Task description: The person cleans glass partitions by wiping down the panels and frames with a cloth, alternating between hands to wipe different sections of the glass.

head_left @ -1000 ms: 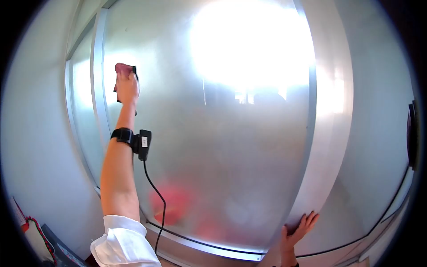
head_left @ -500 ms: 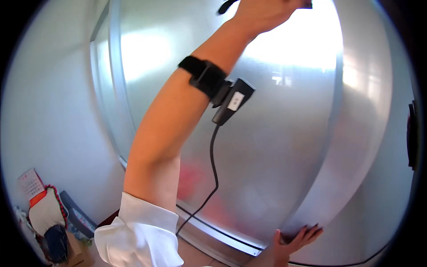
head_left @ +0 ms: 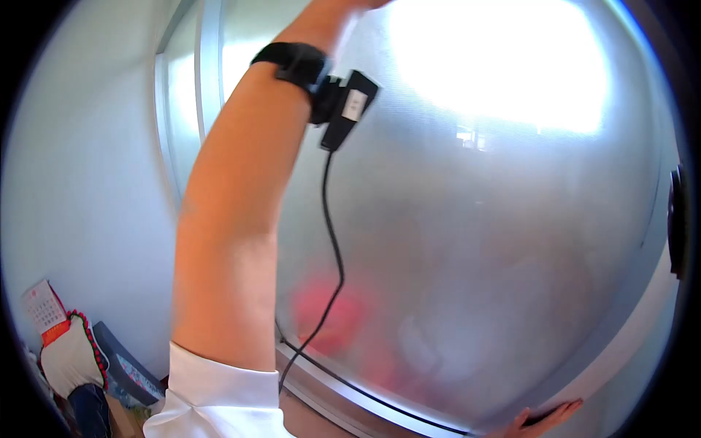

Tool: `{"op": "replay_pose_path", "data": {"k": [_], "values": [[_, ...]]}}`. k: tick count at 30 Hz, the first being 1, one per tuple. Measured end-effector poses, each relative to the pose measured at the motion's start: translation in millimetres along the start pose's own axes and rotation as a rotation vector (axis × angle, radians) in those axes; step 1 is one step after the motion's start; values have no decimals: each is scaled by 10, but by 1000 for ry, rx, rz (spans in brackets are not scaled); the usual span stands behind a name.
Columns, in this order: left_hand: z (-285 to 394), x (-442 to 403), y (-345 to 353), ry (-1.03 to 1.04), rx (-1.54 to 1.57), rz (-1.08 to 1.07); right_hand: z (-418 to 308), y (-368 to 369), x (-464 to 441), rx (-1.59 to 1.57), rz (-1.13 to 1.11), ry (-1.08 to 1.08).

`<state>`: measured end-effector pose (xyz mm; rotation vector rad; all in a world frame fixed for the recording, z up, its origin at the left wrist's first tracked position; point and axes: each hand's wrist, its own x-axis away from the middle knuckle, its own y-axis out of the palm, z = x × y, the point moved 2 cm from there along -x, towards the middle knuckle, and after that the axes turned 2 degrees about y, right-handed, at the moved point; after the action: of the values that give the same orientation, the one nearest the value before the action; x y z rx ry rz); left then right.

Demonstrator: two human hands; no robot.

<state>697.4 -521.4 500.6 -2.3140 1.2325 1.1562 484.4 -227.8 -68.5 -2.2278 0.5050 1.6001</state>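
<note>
At the top edge, only the wrist and a blurred part of my left hand point(head_left: 356, 6) show; its fingers and anything in them are out of view. A black strap point(head_left: 292, 64) with a small black device point(head_left: 350, 109) and a cable sits round the left forearm. Behind the arm stands a large frosted glass panel point(head_left: 467, 241) with bright glare at its top. My right hand point(head_left: 548, 420) lies with its fingers stretched out on the metal frame point(head_left: 610, 358) at the lower right, holding nothing visible.
A pale wall point(head_left: 95, 182) runs along the left. In the lower left corner are a calendar point(head_left: 45, 306), a cream cushion point(head_left: 71, 359) with red trim, dark blue cloth and a cardboard box. A dark object point(head_left: 677, 223) is at the right edge. Blurred pink shapes show in the glass.
My left hand was fully in view at the upper left gripping a reddish thing, then crossed right along the top; now it is mostly out of view. My right hand appears lower and further right.
</note>
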Motion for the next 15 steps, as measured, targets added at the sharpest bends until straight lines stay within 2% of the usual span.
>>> {"op": "replay_pose_path", "data": {"k": [3, 6, 8, 11, 13, 15], "values": [[-850, 412, -160, -131, -68, -19, -44, -101, 97, -4, -55, 116], [-1364, 758, -251, -216, -61, -21, -60, -151, 179, -35, -49, 246], [-1677, 949, -297, -302, -58, -26, -183, -176, 117, -36, -26, 255], [-2107, 1178, -328, -326, -77, -14, -215, -131, 64, -16, 47, 278], [-2295, 1390, -286, -428, -82, -7, -137, -60, 72, 16, 87, 296], [-2446, 1607, -221, -470, -89, 28, 34, -83, 70, 51, 76, 226]]}}
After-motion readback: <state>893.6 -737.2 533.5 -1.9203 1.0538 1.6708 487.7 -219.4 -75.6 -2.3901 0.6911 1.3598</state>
